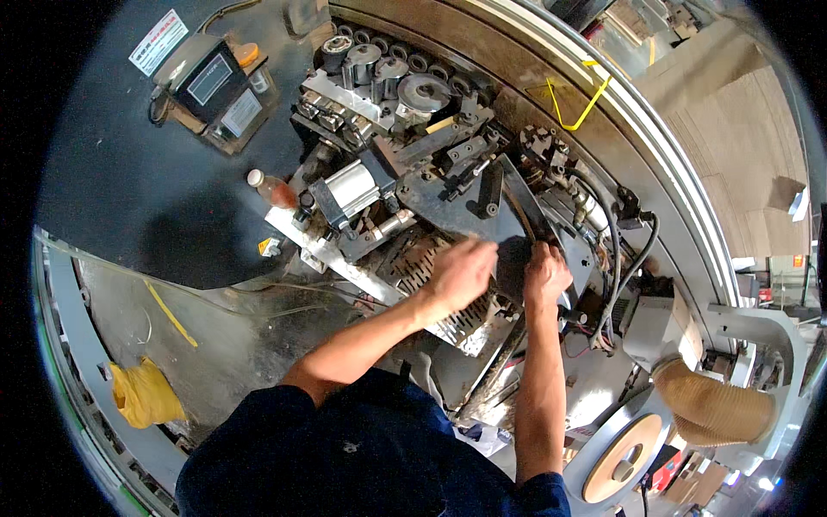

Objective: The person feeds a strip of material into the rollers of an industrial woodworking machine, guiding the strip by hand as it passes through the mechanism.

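My left hand (pixel 465 274) is over the front edge of a dark metal plate (pixel 448 211) on the machine, its fingers curled and smeared by motion. What it holds, if anything, cannot be made out. My right hand (pixel 548 274) is closed at the plate's right side, fingertips pressed together. A thin brown strip (pixel 519 211) on the plate runs down toward those fingertips, but what they grip is hidden. Under my left wrist lies a slotted metal panel (pixel 469 327). A dark lever-like arm (pixel 491 189) stands on the plate beyond my hands.
A silver cylinder block (pixel 351 188) and round metal rollers (pixel 422 90) stand farther back. Black hoses (pixel 616 258) curve at the right. A bottle (pixel 274 189) and control box (pixel 202 82) are on the left. A ribbed duct (pixel 711 401) and reel (pixel 622 458) stand lower right.
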The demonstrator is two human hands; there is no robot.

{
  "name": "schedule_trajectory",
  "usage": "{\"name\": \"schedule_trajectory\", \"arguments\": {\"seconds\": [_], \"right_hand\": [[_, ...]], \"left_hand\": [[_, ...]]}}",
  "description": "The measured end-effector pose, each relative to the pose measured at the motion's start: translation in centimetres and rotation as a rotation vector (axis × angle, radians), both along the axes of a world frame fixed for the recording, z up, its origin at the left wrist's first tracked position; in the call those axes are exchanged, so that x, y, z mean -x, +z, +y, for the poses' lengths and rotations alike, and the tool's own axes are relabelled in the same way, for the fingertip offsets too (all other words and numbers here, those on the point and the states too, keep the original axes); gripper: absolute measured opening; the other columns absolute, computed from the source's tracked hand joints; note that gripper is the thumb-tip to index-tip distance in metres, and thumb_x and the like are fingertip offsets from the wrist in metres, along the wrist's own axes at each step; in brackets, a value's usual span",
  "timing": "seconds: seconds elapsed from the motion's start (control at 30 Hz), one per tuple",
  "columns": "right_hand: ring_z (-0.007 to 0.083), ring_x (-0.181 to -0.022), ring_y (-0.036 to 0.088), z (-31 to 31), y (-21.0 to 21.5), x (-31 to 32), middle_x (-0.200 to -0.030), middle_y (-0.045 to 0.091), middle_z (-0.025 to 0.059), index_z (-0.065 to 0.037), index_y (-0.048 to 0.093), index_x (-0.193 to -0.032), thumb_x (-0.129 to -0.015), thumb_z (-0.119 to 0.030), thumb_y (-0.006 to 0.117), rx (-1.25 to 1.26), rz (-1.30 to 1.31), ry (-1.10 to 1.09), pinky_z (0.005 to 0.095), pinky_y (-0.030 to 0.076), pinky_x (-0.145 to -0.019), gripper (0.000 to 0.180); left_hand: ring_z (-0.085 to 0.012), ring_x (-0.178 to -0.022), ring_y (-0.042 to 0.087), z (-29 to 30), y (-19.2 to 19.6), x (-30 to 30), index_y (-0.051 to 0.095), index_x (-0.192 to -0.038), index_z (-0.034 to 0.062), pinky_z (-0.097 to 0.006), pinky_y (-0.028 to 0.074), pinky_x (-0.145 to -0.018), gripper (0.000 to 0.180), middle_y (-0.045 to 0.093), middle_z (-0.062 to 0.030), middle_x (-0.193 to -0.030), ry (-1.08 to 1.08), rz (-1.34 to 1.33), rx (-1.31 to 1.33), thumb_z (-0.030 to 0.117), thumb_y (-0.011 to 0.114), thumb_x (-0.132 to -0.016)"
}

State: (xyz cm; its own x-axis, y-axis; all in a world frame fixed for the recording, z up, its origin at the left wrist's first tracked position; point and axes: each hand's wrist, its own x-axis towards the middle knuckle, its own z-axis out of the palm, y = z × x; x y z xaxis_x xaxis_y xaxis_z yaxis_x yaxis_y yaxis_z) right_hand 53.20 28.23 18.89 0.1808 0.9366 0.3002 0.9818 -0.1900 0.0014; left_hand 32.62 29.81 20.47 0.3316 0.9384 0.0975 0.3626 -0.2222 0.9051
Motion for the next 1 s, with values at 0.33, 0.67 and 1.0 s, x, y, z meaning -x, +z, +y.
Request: {"name": "schedule_trajectory", "arguments": {"seconds": [0.33, 0.67, 1.0], "right_hand": [[0.0339, -0.084, 0.069, 4.0, 0.2, 2.4, -0.085, 0.067, 0.0102, -0.011, 0.067, -0.091, -0.085, -0.009, 0.06, 0.025, -0.048, 0.001, 0.0461, 0.056, -0.069, 0.009], [0.0337, -0.091, 0.068, 1.7, 0.2, 2.0, -0.101, 0.067, 0.0111, -0.01, 0.068, -0.112, -0.093, -0.006, 0.059, -0.166, 0.058, 0.111, 0.0453, 0.057, -0.073, 0.022], [0.0361, -0.091, 0.069, 1.3, 2.7, 3.6, -0.106, 0.07, 0.0146, -0.005, 0.069, -0.114, -0.091, -0.007, 0.067, -0.206, 0.335, 0.163, 0.0427, 0.057, -0.076, 0.023]], "left_hand": [[-0.0399, -0.091, 0.068, 7.7, -1.0, 3.9, 0.066, -0.117, 0.0016, -0.05, 0.055, -0.077, 0.033, 0.067, -0.0194, -0.102, 0.307, 0.315, -0.258, 0.024, 0.069, -0.093], [-0.0335, -0.075, 0.07, 10.6, -0.9, 1.6, 0.068, -0.099, -0.0049, -0.048, 0.058, -0.063, 0.032, 0.067, -0.0226, -0.092, 0.2, 0.47, -0.163, 0.027, 0.071, -0.094], [-0.0395, -0.074, 0.071, 10.2, -0.8, 2.1, 0.065, -0.092, -0.0015, -0.051, 0.056, -0.063, 0.032, 0.07, -0.0218, -0.085, 0.263, 0.472, -0.112, 0.026, 0.079, -0.085]]}}
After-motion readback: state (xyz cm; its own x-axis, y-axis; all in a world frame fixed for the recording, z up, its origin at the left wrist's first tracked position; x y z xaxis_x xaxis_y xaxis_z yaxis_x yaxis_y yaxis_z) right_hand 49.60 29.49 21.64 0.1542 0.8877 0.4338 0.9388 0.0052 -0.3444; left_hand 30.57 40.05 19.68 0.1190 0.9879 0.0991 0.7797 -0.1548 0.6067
